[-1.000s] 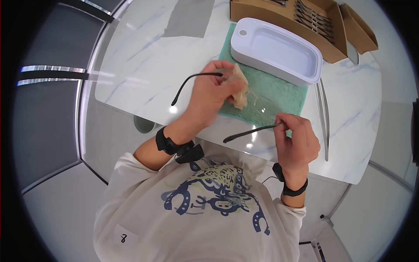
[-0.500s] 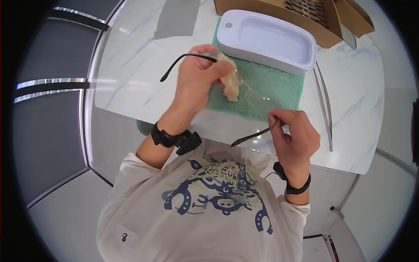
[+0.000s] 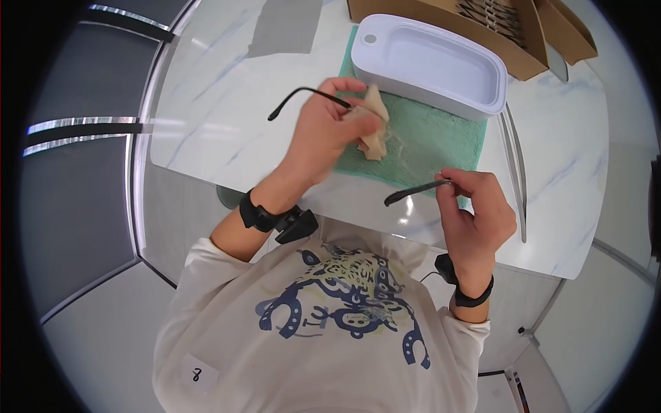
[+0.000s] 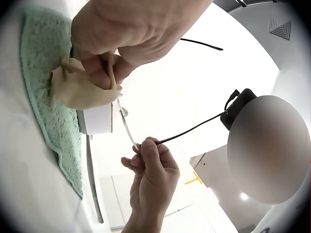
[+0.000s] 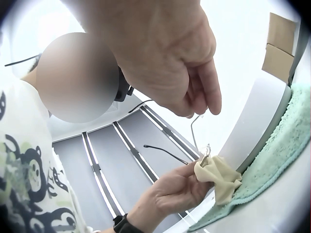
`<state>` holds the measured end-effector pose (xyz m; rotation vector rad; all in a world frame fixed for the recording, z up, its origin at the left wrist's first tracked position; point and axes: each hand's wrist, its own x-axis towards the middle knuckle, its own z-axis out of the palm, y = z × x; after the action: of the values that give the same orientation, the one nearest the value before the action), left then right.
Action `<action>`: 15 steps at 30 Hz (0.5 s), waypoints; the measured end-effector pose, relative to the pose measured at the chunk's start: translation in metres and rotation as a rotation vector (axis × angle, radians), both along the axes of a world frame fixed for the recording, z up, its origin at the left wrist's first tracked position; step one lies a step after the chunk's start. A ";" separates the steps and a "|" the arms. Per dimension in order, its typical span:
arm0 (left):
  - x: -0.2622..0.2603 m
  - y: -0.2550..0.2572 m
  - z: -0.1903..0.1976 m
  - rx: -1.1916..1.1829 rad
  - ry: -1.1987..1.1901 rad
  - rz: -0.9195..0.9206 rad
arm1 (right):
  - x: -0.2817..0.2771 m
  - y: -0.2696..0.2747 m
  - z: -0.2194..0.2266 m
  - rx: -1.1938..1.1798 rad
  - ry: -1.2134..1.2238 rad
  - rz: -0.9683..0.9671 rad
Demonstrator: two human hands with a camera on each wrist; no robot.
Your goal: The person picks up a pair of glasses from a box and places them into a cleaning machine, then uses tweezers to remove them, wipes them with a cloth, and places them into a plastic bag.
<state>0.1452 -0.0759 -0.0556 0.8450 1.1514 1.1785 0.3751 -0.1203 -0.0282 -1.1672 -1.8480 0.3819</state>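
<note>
Marble table [image 3: 206,103] underneath everything, with a cardboard box [image 3: 523,55] at one o'clock holding more glasses. White tub [image 3: 430,65] at twelve o'clock, set on the far edge of a green towel [image 3: 427,148]. Above the towel, held off the surface: a pair of glasses [image 3: 396,148], long axis running from ten o'clock to four o'clock between the two hands. Left hand [image 3: 327,141] curled around a tan cloth [image 3: 372,124], pinching it onto the lens at the ten o'clock end (the lenses are clear and hard to make out from the head view). Right hand [image 3: 478,217] closed in a pinch on the other end at the hinge, black arm [image 3: 413,191] pointing back toward eight o'clock. Left hand nearer the lenses, right hand merely steadying, by the look of it.
</note>
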 end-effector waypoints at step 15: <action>-0.067 0.000 -0.012 0.005 -0.436 -0.083 | 0.013 0.001 0.004 -0.061 0.054 -0.090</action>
<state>0.0787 -0.0760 -0.0676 0.5927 0.7495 1.2213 0.3881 -0.1194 -0.0237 -1.2648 -1.7416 0.4178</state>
